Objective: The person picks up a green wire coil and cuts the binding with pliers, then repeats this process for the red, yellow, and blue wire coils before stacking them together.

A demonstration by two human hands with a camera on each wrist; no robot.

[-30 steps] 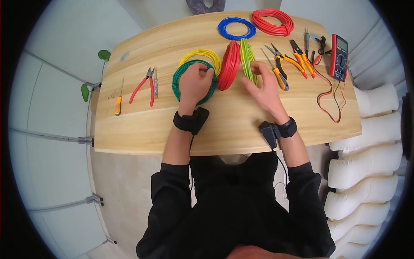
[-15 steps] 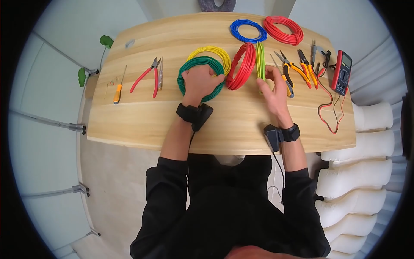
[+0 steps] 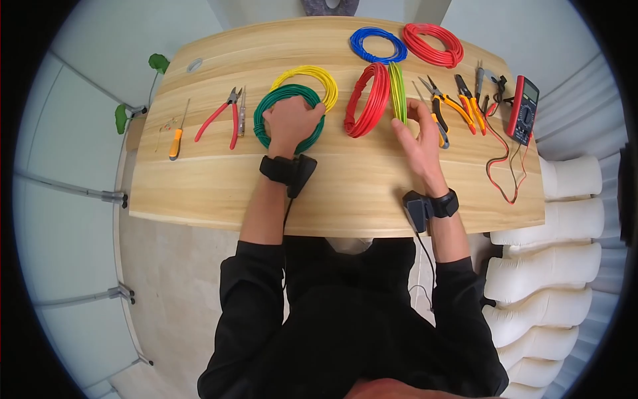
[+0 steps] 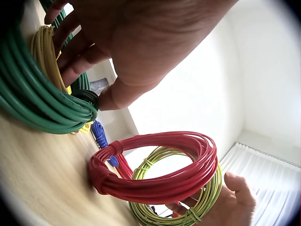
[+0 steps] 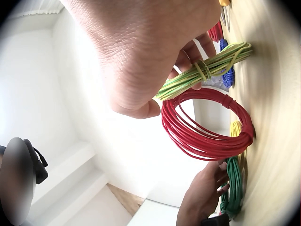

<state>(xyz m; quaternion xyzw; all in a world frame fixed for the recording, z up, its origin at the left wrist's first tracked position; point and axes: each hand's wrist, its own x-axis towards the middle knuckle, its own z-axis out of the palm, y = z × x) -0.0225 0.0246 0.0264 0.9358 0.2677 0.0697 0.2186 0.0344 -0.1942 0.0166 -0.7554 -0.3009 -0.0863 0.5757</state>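
Observation:
In the head view my left hand (image 3: 292,123) grips the green wire coil (image 3: 261,126), its fingers over the ring's middle and thumb at its right side. A yellow wire coil (image 3: 325,80) lies partly under it. My right hand (image 3: 420,136) holds a yellow-green wire coil (image 3: 397,90) standing on edge. In the right wrist view its fingers curl behind that coil (image 5: 207,70), thumb near the closer end. Between the hands a red wire coil (image 3: 367,100) stands upright, leaning by the yellow-green one; the left wrist view shows this red coil (image 4: 160,188) overlapping it.
Behind lie a blue coil (image 3: 355,50) and another red coil (image 3: 432,56). To the right are long-nose pliers (image 3: 455,106), wire strippers (image 3: 468,106) and a multimeter (image 3: 524,110) with leads. Red-handled cutters (image 3: 212,123) and a screwdriver (image 3: 176,143) lie left.
My left hand has shifted left with the green and yellow coils, widening the gap to the upright red coil. My right hand has closed around the yellow-green coil, which now shows narrower.

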